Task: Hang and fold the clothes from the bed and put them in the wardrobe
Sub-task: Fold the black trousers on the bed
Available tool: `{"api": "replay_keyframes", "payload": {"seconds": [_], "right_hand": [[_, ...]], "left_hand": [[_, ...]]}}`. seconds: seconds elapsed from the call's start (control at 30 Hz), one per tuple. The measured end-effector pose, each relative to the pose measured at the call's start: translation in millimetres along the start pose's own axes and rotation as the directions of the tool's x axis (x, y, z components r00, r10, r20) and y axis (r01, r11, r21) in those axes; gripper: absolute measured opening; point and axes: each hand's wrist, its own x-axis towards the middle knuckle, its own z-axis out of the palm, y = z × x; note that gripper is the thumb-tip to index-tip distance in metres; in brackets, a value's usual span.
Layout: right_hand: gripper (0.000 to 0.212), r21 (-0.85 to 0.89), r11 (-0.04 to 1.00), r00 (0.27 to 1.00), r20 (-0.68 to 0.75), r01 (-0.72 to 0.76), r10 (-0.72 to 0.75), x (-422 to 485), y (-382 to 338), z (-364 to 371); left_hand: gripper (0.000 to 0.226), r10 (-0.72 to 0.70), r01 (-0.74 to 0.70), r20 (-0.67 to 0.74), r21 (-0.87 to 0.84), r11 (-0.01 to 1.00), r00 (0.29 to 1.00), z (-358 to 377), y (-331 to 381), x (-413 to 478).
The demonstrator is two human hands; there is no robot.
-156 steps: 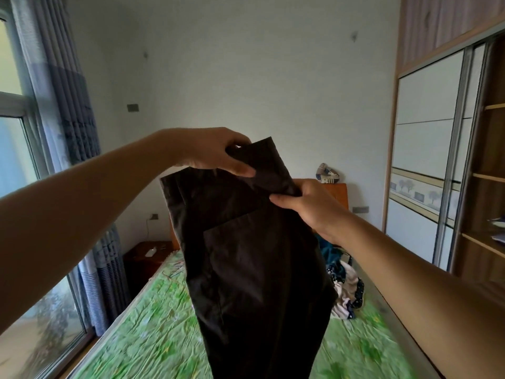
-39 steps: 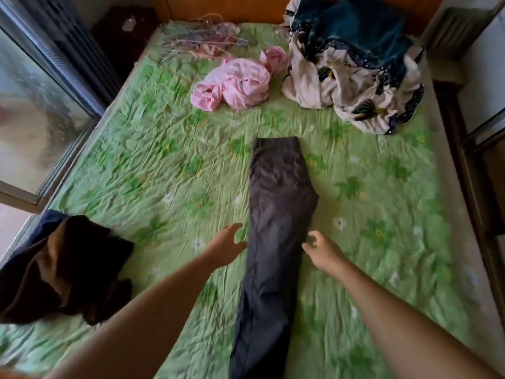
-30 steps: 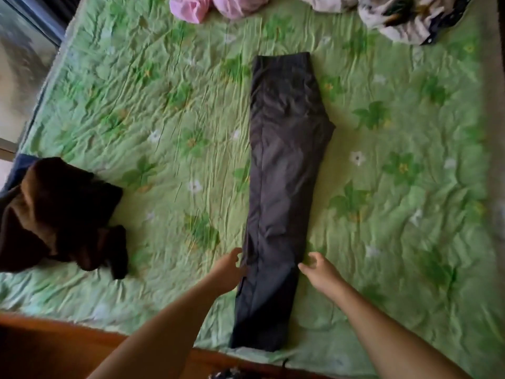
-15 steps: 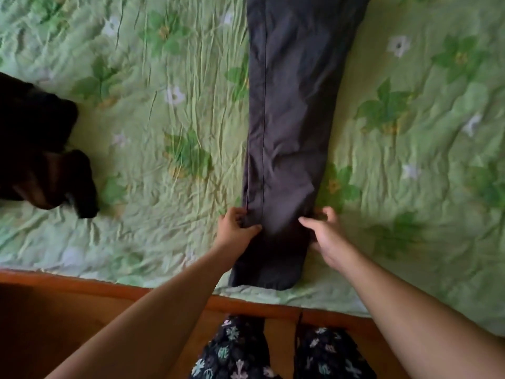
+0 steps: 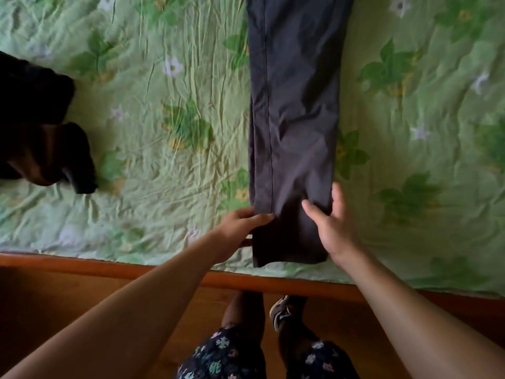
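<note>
At the foot of the bed, the dark trousers (image 5: 295, 119) lie in a long strip up the middle of the green floral sheet (image 5: 164, 132). The left hand (image 5: 240, 225) is at one edge of the hem and the right hand (image 5: 333, 225) at the other, so the open lanes we find run along either flank. To the right the sheet lies open as far as we can see, while to the left a wide stretch ends at a heaped dark brown garment (image 5: 38, 127) (the only bulk on that side), and the wooden bed rail (image 5: 109, 265) bars the near edge, just beside the hem.
</note>
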Motion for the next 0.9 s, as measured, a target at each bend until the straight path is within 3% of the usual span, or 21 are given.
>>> {"api": "replay_keyframes", "payload": {"seconds": [0.07, 0.13, 0.17, 0.3, 0.4, 0.43, 0.53, 0.57, 0.67, 0.77, 0.83, 0.9], "right_hand": [[0.06, -0.021, 0.998, 0.997, 0.06, -0.053, 0.054, 1, 5, -4], [0.027, -0.102, 0.989, 0.983, 0.139, -0.109, 0.122, 2, 14, -11], [0.022, -0.138, 0.982, 0.979, 0.14, -0.128, 0.148, 2, 19, -16], [0.035, -0.119, 0.979, 0.98, 0.088, -0.168, 0.179, -3, 26, -35], [0.075, -0.133, 0.981, 0.981, 0.108, -0.144, 0.159, -12, 26, -43], [0.071, -0.126, 0.984, 0.983, 0.117, -0.128, 0.142, -14, 29, -44], [0.023, -0.091, 0.98, 0.975, 0.12, -0.178, 0.188, -19, 44, -50], [0.019, -0.092, 0.974, 0.967, 0.132, -0.207, 0.218, -21, 51, -52], [0.026, -0.194, 0.96, 0.969, 0.101, -0.202, 0.224, -24, 72, -56], [0.023, -0.254, 0.955, 0.978, 0.098, -0.154, 0.184, -27, 83, -59], [0.045, -0.27, 0.951, 0.977, 0.101, -0.154, 0.187, -29, 84, -57], [0.055, -0.262, 0.953, 0.981, 0.076, -0.153, 0.179, -29, 79, -56]], "left_hand": [[0.016, 0.051, -0.05, 0.02, -0.013, 0.999, 0.999, 6, -8, 0], [0.012, 0.093, -0.093, -0.009, 0.004, 0.996, 0.996, 14, -16, -1], [0.011, 0.111, -0.11, -0.039, 0.025, 0.994, 0.993, 17, -20, -2], [0.018, 0.211, -0.208, -0.19, 0.04, 0.977, 0.959, 25, -34, -7], [0.02, 0.251, -0.271, -0.306, -0.025, 0.962, 0.918, 29, -41, -13], [0.018, 0.26, -0.276, -0.327, -0.004, 0.961, 0.908, 31, -44, -14], [0.011, 0.235, -0.219, -0.329, 0.086, 0.972, 0.915, 35, -60, -14], [0.013, 0.228, -0.195, -0.332, 0.13, 0.972, 0.915, 33, -66, -13], [0.024, 0.244, -0.16, -0.343, 0.256, 0.954, 0.907, 29, -76, -11], [0.017, 0.278, -0.181, -0.299, 0.314, 0.932, 0.913, 30, -76, -14], [0.014, 0.279, -0.189, -0.259, 0.324, 0.927, 0.925, 32, -75, -18], [0.034, 0.283, -0.209, -0.261, 0.28, 0.937, 0.923, 34, -70, -22]]}}
